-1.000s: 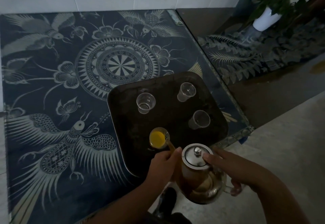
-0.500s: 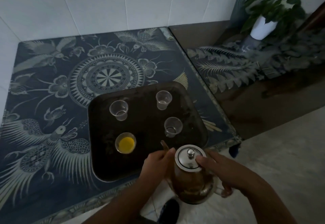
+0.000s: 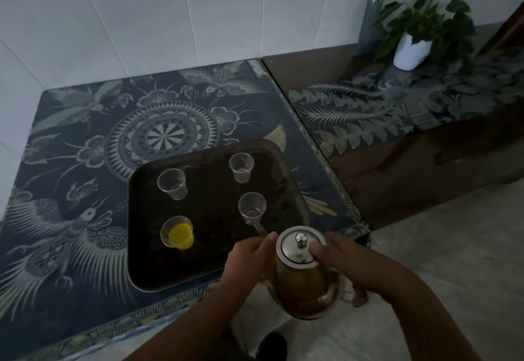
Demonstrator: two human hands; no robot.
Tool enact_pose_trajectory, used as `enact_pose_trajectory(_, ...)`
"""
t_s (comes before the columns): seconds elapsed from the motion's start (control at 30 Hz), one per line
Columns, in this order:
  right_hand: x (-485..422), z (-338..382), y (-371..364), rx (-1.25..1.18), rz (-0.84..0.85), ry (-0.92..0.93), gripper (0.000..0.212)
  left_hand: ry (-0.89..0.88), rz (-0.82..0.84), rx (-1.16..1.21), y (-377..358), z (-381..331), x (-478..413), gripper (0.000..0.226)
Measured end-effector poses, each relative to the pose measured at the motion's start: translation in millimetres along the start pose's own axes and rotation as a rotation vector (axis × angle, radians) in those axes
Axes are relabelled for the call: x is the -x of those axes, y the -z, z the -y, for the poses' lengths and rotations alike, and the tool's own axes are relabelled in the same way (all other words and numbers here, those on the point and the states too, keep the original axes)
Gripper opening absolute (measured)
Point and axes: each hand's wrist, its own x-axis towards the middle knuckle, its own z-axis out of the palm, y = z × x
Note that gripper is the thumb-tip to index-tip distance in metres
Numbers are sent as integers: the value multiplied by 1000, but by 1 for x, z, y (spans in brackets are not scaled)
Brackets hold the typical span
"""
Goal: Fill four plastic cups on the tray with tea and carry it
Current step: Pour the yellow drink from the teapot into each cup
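A dark square tray lies on the patterned table with four clear plastic cups. The near-left cup holds yellow tea. The near-right cup, far-left cup and far-right cup look empty. A glass teapot of amber tea with a steel lid hangs just off the table's front edge. Its spout points at the near-right cup. My left hand steadies the pot's spout side. My right hand grips the handle, a finger pressing the lid.
The dark table with bird and flower patterns stands against a white tiled wall. A lower patterned side surface at the right carries a potted plant. My shoe and pale floor show below.
The teapot's spout has left the near-left cup, which now holds tea, and swung right toward the near-right cup. The view has pulled back and tilted up.
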Motion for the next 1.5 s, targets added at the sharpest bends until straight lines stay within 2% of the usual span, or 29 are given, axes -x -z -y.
enact_pose_trajectory(0.1,1,1,3,-22,-1,-1,52,-31,17,16,-1,-2,-4,40)
enact_pose_trajectory(0.2,-3,5,2,-22,-23,-17,73,-26,56,25,2,-3,-13,40)
enact_pose_trajectory(0.23,-5,7,1,-21,-29,-32,73,-21,66,25,4,-3,-16,40)
enact_pose_trajectory(0.33,-10,18,-3,-23,-45,-82,49,-12,95,13,10,-4,-30,41)
enact_pose_trajectory(0.4,-14,24,-5,-14,-51,-118,48,-16,118,10,14,-1,-39,42)
enact_pose_trajectory(0.6,-29,39,-13,-5,-98,-199,85,21,221,86,23,5,-65,53)
enact_pose_trajectory(0.7,-34,47,-13,14,-99,-229,75,29,229,112,26,8,-76,36)
enact_pose_trajectory(0.77,-35,54,-13,25,-100,-239,67,22,241,132,28,10,-80,34)
enact_pose_trajectory(0.97,-33,71,-13,24,-121,-271,54,32,291,178,28,12,-88,38)
enact_pose_trajectory(1.13,-32,83,-9,90,-107,-302,52,75,312,214,23,16,-94,43)
enact_pose_trajectory(1.27,-30,93,-6,103,-82,-266,27,98,329,236,21,19,-98,48)
enact_pose_trajectory(1.5,-33,106,-5,145,-69,-290,31,81,335,264,22,21,-101,52)
